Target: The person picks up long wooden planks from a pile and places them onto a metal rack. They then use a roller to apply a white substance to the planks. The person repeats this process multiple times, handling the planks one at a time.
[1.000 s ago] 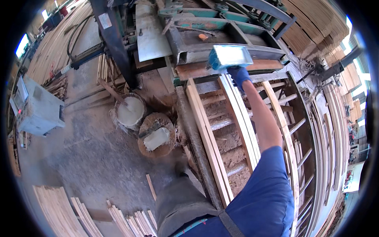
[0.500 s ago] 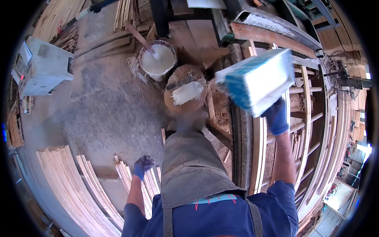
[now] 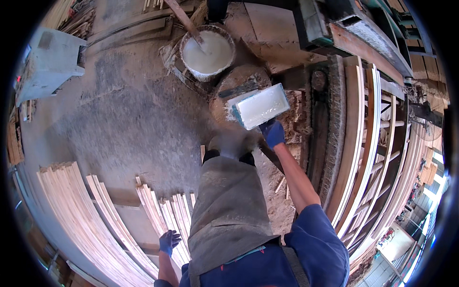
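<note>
My right hand [image 3: 272, 133], in a blue glove, is closed on the near side of a rectangular teal-edged tub [image 3: 262, 106]. A glossy white, wet-looking layer covers the tub's upper face. It is just over a round, dirt-crusted stand [image 3: 239, 86], where part of a white patch shows beside it. My left hand [image 3: 169, 242], also gloved in blue, hangs at my left side with its fingers apart and holds nothing. Close by it are pale wood strips [image 3: 165, 210].
A bucket of white liquid [image 3: 208, 53] with a wooden stick [image 3: 184, 20] in it stands beyond the round stand. To the right runs a metal frame bearing long boards [image 3: 351, 143]. More wood [image 3: 81, 210] lies at left, below a grey box-shaped machine [image 3: 50, 62].
My right hand has swung the tub left and down, from above the frame on the right to the round stand. My left hand has dropped slightly, and the view has shifted.
</note>
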`<state>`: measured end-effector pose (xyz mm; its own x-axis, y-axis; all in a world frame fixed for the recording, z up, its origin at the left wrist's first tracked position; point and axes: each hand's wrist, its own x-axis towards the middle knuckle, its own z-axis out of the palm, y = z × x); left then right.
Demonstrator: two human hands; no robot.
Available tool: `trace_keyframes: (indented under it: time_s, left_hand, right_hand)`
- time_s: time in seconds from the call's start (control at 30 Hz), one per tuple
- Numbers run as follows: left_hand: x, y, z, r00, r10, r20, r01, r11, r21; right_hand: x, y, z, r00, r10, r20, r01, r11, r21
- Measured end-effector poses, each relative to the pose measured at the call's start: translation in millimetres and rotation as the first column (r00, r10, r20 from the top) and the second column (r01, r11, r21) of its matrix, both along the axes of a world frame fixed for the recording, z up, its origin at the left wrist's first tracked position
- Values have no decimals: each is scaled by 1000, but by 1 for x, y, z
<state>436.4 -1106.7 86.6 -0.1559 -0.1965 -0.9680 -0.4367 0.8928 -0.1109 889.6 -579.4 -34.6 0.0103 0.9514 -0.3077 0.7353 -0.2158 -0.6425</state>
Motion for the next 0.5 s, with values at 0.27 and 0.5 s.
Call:
trace_keyframes:
  time_s: [0.27,0.5]
  left_hand:
    - [8,47,1,990,-137,29,130,977,171]
    - [-41,141,-15,944,-329,-5,307,876,372]
  right_hand:
    - [-28,18,-5,981,-27,193,48,993,-109]
    - [-26,19,21,980,142,141,-105,965,-242]
